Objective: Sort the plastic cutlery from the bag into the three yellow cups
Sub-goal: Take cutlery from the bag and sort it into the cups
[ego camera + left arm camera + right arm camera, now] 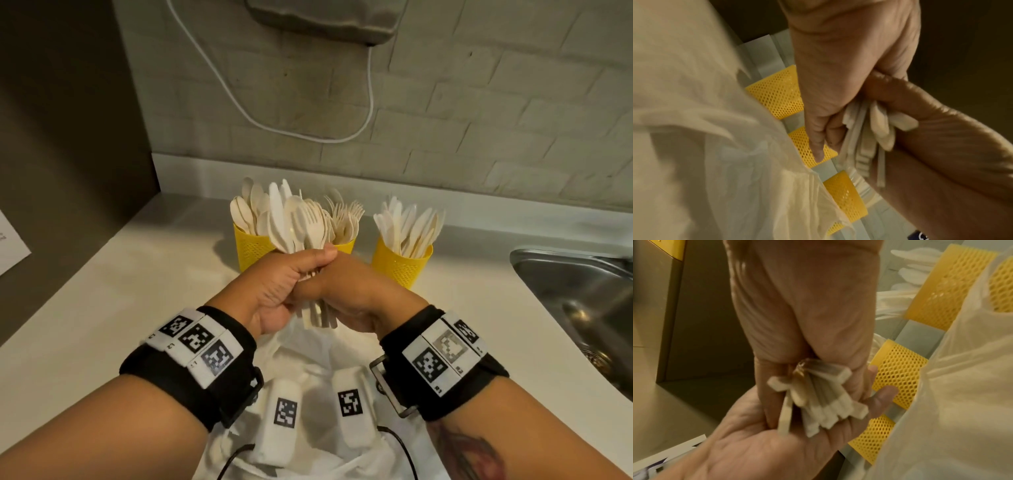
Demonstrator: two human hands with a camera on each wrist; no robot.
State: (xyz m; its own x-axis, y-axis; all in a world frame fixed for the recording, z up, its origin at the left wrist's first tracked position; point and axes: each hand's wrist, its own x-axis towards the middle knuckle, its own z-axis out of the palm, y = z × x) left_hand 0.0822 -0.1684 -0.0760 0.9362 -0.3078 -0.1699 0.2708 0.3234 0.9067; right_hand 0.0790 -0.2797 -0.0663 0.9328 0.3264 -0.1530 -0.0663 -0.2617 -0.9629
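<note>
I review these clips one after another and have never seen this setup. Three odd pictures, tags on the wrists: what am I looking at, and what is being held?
No machine here: a person works with bare hands, wearing black wristbands with printed markers. The wide picture comes from a camera on the head; the other two come from cameras on each wrist, looking along the hand.

On the white counter stand three yellow mesh cups: the left cup with spoons, the middle cup with forks, the right cup with knives. A white plastic bag lies under the wrists, a steel sink at the right.

The left hand and right hand share a grip on one mixed bundle of white cutlery, handles downward.
</note>
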